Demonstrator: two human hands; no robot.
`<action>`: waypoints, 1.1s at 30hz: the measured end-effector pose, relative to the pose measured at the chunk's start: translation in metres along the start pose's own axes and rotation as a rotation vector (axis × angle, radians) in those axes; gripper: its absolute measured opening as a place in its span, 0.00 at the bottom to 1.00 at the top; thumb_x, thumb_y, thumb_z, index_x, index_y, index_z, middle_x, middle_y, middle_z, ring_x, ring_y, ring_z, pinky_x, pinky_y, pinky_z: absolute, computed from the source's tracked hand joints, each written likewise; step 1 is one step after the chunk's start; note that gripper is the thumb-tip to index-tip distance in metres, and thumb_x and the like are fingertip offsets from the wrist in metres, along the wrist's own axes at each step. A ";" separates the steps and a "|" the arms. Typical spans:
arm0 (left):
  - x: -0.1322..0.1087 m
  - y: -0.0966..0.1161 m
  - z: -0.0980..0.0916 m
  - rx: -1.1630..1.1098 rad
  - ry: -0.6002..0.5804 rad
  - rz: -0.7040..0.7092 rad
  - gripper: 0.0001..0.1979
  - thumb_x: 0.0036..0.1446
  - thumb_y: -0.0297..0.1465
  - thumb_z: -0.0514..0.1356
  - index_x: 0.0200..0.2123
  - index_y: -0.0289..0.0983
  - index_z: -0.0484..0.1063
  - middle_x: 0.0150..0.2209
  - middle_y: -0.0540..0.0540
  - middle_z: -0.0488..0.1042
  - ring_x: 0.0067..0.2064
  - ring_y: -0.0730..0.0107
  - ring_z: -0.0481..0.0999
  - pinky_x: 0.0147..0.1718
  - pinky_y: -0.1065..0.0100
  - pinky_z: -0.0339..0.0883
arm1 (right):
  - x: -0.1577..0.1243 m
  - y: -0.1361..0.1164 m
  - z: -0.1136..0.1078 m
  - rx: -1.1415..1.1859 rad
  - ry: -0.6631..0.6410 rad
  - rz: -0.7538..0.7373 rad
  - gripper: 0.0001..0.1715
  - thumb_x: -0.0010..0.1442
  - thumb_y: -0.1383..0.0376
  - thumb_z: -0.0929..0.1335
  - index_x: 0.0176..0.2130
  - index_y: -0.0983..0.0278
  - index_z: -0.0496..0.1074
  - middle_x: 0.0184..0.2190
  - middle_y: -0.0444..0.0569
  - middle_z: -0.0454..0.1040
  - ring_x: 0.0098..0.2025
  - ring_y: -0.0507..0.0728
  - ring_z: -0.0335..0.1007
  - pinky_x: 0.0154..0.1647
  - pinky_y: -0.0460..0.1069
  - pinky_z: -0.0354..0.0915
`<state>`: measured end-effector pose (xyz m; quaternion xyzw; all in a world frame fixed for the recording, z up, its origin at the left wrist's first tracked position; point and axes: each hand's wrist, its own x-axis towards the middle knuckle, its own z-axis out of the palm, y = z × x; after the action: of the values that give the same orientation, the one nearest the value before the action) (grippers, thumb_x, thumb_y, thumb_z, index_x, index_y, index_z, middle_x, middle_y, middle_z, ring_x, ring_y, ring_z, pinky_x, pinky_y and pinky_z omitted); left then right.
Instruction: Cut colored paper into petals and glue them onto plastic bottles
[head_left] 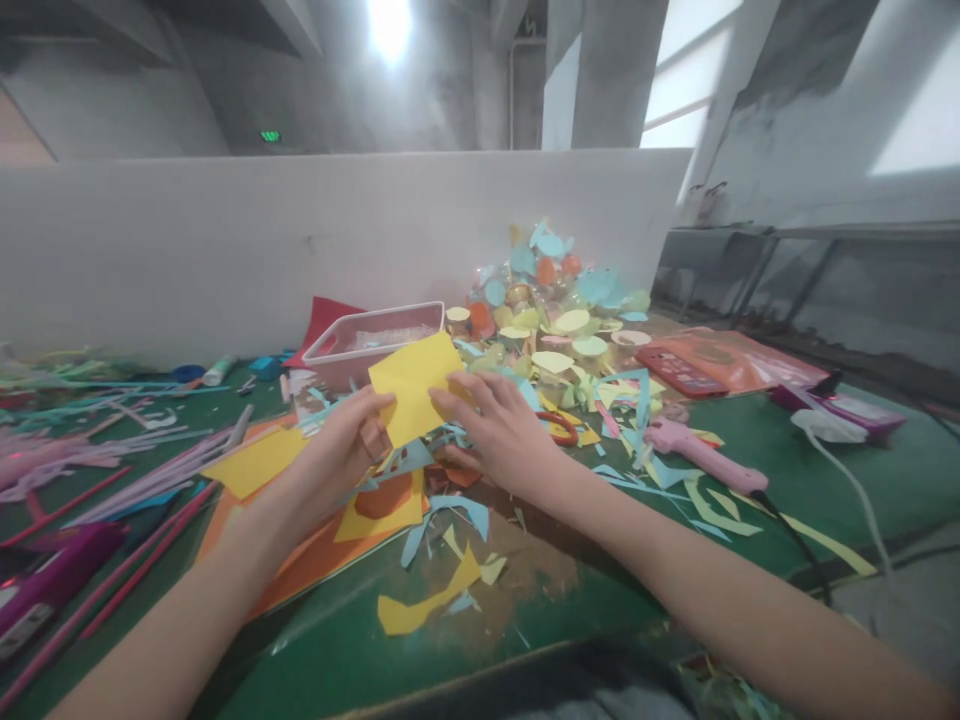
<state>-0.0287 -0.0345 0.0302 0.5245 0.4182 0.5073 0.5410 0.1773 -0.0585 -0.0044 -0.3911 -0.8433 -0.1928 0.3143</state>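
Observation:
A square of yellow paper (414, 385) is held up between my two hands, above the scraps on the table. My left hand (352, 437) pinches its left edge between thumb and curled fingers. On the other side, my right hand (499, 425) grips the right edge, thumb below and fingers over it. Under my hands lie orange sheets (315, 570) and another yellow sheet (259, 460). Red-handled scissors (559, 428) rest just beyond my right hand, partly covered.
A pink basket (337, 370) stands behind my hands. Cut paper circles (551, 360) are heaped at back right. A pink glue gun (705, 455) with a cord lies right. Pipe cleaners (172, 460) and a purple device (60, 580) lie left.

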 end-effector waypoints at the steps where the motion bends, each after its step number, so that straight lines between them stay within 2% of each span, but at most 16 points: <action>1: -0.003 0.000 0.005 -0.038 -0.042 -0.050 0.09 0.51 0.31 0.64 0.37 0.38 0.76 0.34 0.45 0.80 0.37 0.61 0.80 0.32 0.66 0.75 | 0.001 0.001 0.000 0.002 0.012 0.010 0.30 0.66 0.60 0.67 0.64 0.63 0.63 0.62 0.60 0.63 0.61 0.68 0.54 0.63 0.63 0.57; 4: -0.008 -0.001 0.014 -0.103 -0.052 -0.145 0.13 0.50 0.29 0.62 0.41 0.37 0.77 0.41 0.43 0.82 0.43 0.58 0.81 0.36 0.64 0.77 | 0.002 0.003 0.000 0.040 0.049 0.035 0.27 0.66 0.66 0.67 0.63 0.61 0.65 0.60 0.59 0.64 0.60 0.66 0.56 0.62 0.63 0.60; 6: -0.008 -0.004 0.016 -0.122 -0.042 -0.166 0.15 0.49 0.27 0.62 0.43 0.37 0.77 0.43 0.43 0.82 0.44 0.58 0.81 0.37 0.64 0.77 | 0.003 0.004 0.000 0.089 0.066 0.038 0.23 0.66 0.70 0.66 0.59 0.59 0.70 0.59 0.57 0.65 0.59 0.65 0.58 0.61 0.62 0.63; 8: -0.005 -0.008 0.015 -0.156 -0.074 -0.165 0.17 0.49 0.25 0.62 0.45 0.36 0.78 0.46 0.43 0.81 0.45 0.59 0.81 0.39 0.64 0.78 | 0.003 0.005 0.001 0.145 0.095 0.037 0.17 0.68 0.71 0.64 0.52 0.60 0.75 0.56 0.57 0.67 0.57 0.64 0.60 0.58 0.61 0.65; 10: -0.003 -0.010 0.012 -0.199 -0.112 -0.143 0.16 0.49 0.25 0.62 0.44 0.36 0.78 0.47 0.43 0.81 0.46 0.61 0.80 0.43 0.64 0.78 | 0.003 0.005 0.003 0.200 0.123 0.029 0.16 0.69 0.71 0.62 0.48 0.62 0.78 0.54 0.58 0.68 0.56 0.63 0.61 0.57 0.59 0.66; 13: -0.001 -0.011 0.008 -0.214 -0.112 -0.104 0.13 0.49 0.25 0.63 0.41 0.36 0.79 0.46 0.43 0.81 0.45 0.63 0.80 0.45 0.65 0.76 | 0.003 0.005 0.005 0.290 0.128 0.043 0.16 0.70 0.70 0.62 0.48 0.61 0.78 0.55 0.57 0.69 0.57 0.62 0.61 0.58 0.59 0.66; 18: -0.003 -0.008 0.005 -0.154 -0.062 -0.075 0.13 0.45 0.26 0.65 0.38 0.37 0.77 0.41 0.46 0.80 0.43 0.66 0.79 0.44 0.68 0.74 | 0.004 0.005 0.004 0.477 0.113 0.225 0.13 0.70 0.65 0.64 0.47 0.59 0.78 0.59 0.56 0.66 0.63 0.62 0.59 0.64 0.62 0.60; 22: -0.002 -0.009 0.004 -0.097 -0.046 -0.035 0.10 0.44 0.28 0.66 0.34 0.37 0.75 0.37 0.47 0.78 0.40 0.70 0.77 0.42 0.71 0.70 | 0.007 0.006 0.002 0.691 0.051 0.431 0.14 0.69 0.65 0.64 0.48 0.60 0.77 0.61 0.55 0.65 0.65 0.59 0.60 0.65 0.58 0.57; 25: 0.000 -0.011 0.003 -0.056 -0.024 0.001 0.09 0.44 0.30 0.67 0.32 0.38 0.73 0.33 0.49 0.76 0.38 0.70 0.76 0.42 0.70 0.69 | 0.009 0.009 0.004 0.831 0.018 0.527 0.15 0.67 0.62 0.63 0.49 0.61 0.75 0.57 0.53 0.71 0.59 0.58 0.66 0.60 0.54 0.62; 29: 0.000 -0.014 0.004 0.008 -0.010 0.038 0.10 0.43 0.31 0.67 0.30 0.38 0.71 0.33 0.50 0.75 0.38 0.68 0.77 0.45 0.66 0.70 | 0.009 0.013 0.010 0.925 -0.033 0.628 0.17 0.65 0.59 0.63 0.49 0.64 0.72 0.50 0.52 0.76 0.49 0.58 0.72 0.51 0.52 0.65; 33: -0.004 -0.014 0.006 0.187 0.005 0.095 0.14 0.51 0.43 0.64 0.33 0.39 0.70 0.34 0.50 0.75 0.39 0.65 0.77 0.43 0.65 0.70 | 0.009 0.017 0.013 0.944 -0.039 0.668 0.16 0.64 0.57 0.64 0.46 0.65 0.71 0.46 0.50 0.77 0.45 0.58 0.73 0.49 0.52 0.65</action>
<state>-0.0220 -0.0379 0.0169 0.5905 0.4397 0.4924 0.4641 0.1810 -0.0358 -0.0066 -0.4570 -0.6743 0.3212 0.4830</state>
